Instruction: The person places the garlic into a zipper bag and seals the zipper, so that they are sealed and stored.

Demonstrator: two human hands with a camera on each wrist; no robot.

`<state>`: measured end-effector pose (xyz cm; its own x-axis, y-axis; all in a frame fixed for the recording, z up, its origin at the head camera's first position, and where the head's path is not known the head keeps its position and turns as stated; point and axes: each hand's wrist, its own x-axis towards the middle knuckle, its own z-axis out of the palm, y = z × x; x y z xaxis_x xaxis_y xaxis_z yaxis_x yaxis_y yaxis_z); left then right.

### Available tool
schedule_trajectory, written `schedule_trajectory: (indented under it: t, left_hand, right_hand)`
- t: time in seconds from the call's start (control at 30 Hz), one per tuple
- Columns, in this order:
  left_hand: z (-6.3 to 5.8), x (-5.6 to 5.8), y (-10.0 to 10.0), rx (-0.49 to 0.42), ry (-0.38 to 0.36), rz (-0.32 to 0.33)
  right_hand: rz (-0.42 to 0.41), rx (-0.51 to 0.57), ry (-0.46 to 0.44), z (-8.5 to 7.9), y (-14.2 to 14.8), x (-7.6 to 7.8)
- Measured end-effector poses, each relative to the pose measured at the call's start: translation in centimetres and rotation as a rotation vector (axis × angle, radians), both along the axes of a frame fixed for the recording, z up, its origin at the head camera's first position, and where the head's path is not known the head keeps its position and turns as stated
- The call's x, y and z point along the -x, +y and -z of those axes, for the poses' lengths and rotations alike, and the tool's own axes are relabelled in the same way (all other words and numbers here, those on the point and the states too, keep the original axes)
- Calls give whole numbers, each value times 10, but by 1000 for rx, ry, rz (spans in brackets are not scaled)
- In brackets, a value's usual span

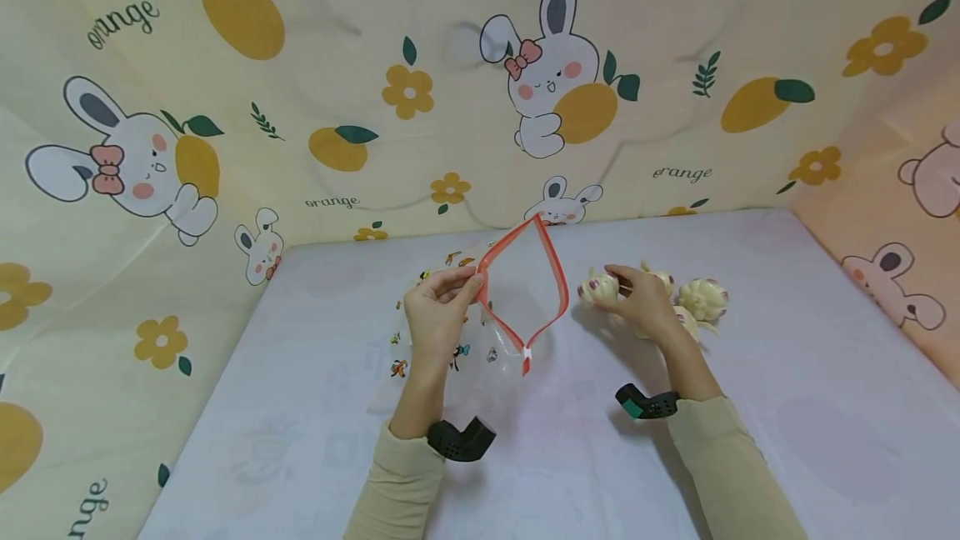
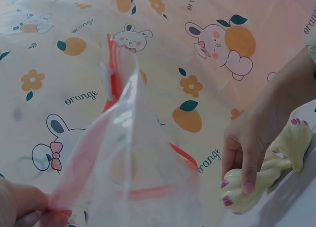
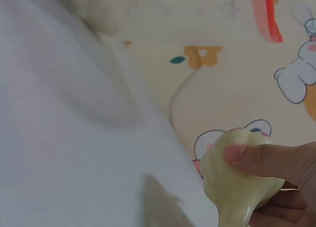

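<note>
My left hand (image 1: 438, 307) pinches the rim of a clear zip bag (image 1: 558, 277) with a red-orange closure, its mouth spread wide in a diamond shape. Small colourful printed figures cover the bag, and a white slider sits at the closure's near corner. My right hand (image 1: 643, 302) grips a pale garlic bulb (image 1: 596, 288) with purple-tipped cloves, right of the bag's mouth. In the right wrist view the thumb presses on that garlic bulb (image 3: 222, 185), its stem pointing down. Several other garlic bulbs (image 1: 703, 300) lie behind and beside the right hand, partly hidden by it.
A white cloth covers the table (image 1: 570, 457). Behind it hangs a cream backdrop (image 1: 465, 107) printed with rabbits and oranges, which continues along both sides. Each wrist wears a black camera (image 1: 461, 440), below beige sleeves (image 1: 405, 473).
</note>
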<state>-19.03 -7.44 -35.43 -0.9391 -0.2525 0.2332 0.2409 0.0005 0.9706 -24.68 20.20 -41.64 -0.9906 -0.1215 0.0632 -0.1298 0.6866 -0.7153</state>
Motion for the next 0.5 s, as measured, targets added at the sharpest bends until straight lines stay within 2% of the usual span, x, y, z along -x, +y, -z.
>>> schedule_trajectory:
  t: [0.13, 0.3, 0.5]
  left_hand:
    - [0, 0, 0, 5, 3, -2]
    - [0, -1, 1, 14, 10, -5]
    - [0, 0, 0, 15, 5, -4]
  right_hand:
    - [11, 28, -9, -4, 0, -1]
    - [12, 74, 32, -10, -2, -4]
    - [8, 86, 39, -17, -3, -7]
